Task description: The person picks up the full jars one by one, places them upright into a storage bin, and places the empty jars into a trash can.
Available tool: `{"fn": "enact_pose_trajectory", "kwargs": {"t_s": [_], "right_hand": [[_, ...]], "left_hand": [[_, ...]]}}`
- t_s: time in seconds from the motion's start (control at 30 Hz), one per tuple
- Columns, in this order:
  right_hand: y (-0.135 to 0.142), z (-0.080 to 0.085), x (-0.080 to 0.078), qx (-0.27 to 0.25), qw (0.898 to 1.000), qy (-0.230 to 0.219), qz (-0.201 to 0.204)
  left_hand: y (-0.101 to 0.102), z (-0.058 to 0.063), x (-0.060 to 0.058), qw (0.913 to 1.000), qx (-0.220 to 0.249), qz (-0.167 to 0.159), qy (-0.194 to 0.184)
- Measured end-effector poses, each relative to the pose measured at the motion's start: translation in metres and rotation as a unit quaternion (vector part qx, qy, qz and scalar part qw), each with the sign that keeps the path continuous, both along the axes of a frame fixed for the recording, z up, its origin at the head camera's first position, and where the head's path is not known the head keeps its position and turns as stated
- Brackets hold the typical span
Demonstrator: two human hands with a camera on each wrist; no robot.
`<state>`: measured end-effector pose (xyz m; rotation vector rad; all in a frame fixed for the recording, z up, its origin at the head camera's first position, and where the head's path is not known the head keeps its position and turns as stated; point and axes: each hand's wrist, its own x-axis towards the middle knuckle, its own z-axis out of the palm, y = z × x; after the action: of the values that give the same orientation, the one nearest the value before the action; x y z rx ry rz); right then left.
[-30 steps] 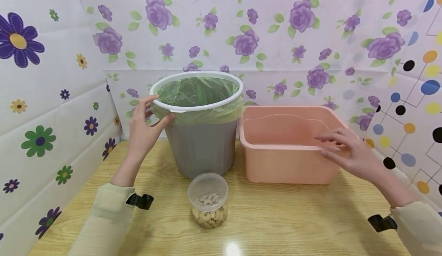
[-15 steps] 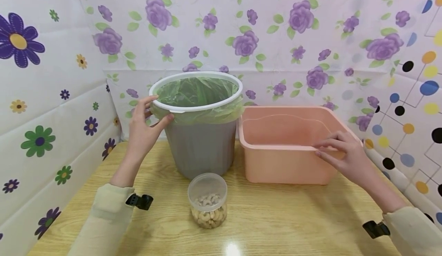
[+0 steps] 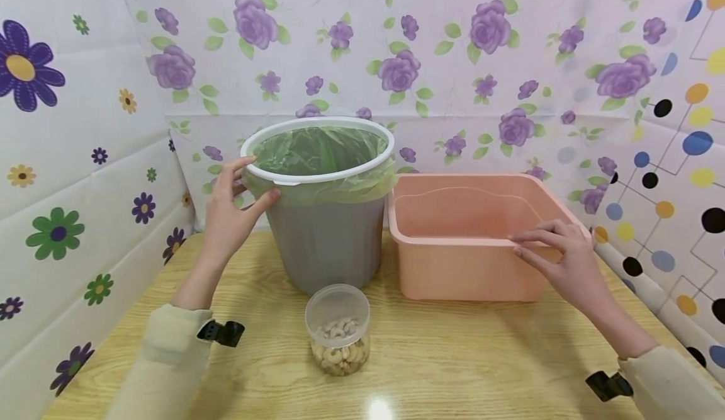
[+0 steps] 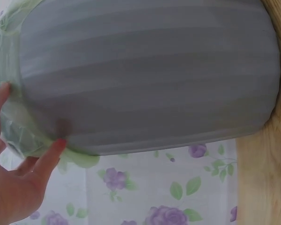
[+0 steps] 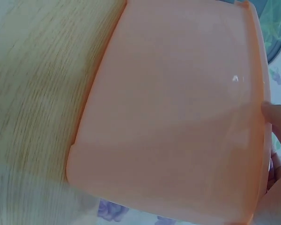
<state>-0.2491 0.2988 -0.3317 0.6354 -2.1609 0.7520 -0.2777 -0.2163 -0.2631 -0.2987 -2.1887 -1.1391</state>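
Observation:
At the left, my left hand [image 3: 229,209] holds a grey trash can [image 3: 331,244] just under its white rim [image 3: 334,175]. The thumb lies on the front and the fingers spread round the side. A translucent green trash bag [image 3: 362,184] lines the can and folds down outside the rim. My right hand [image 3: 566,266] pinches the front rim of a pink plastic tub [image 3: 467,272] near its right corner. In the right wrist view the thumb [image 5: 274,115] sits on the tub's outer side and the other fingers reach over the edge.
A clear round jar [image 3: 338,335] of cashews stands on the wooden table [image 3: 442,357] in front of the trash can. The tub is right beside the can. Flowered sheets [image 3: 340,48] cover the back and left sides, and a dotted one [image 3: 680,155] the right.
My right hand has moved slightly left and closed its fingers on the tub's rim. The left hand stays on the trash can. The whole head view has shifted a little.

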Motion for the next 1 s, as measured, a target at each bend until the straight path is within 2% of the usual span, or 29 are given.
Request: {"fn": "enact_pose_trajectory", "kwargs": {"t_s": [0.13,0.27,0.53,0.67,0.73,0.83,1.0], "right_hand": [[0.001,-0.002,-0.001,-0.012,1.000,-0.013,0.005],[0.002,-0.005,-0.002,-0.016,1.000,-0.009,0.010],[0.003,-0.004,-0.006,-0.001,1.000,0.024,0.015],[0.003,-0.003,-0.006,0.001,0.999,0.037,0.017],[0.003,-0.003,-0.005,0.001,0.999,0.039,0.016],[0.003,-0.003,-0.005,0.000,0.999,0.038,0.014],[0.002,-0.005,-0.005,-0.003,1.000,0.029,0.009]], "left_hand": [[-0.003,0.004,0.004,0.9991,-0.014,-0.023,-0.032],[-0.004,0.009,0.011,0.9974,-0.029,-0.029,-0.059],[-0.009,0.009,0.034,0.9970,-0.073,-0.009,-0.024],[-0.011,0.014,0.044,0.9969,-0.076,-0.012,-0.016],[-0.010,0.016,0.049,0.9976,-0.068,-0.015,-0.001],[-0.002,0.018,0.054,0.9972,-0.059,-0.008,0.044],[0.016,0.015,0.063,0.9903,-0.053,0.006,0.129]]}}
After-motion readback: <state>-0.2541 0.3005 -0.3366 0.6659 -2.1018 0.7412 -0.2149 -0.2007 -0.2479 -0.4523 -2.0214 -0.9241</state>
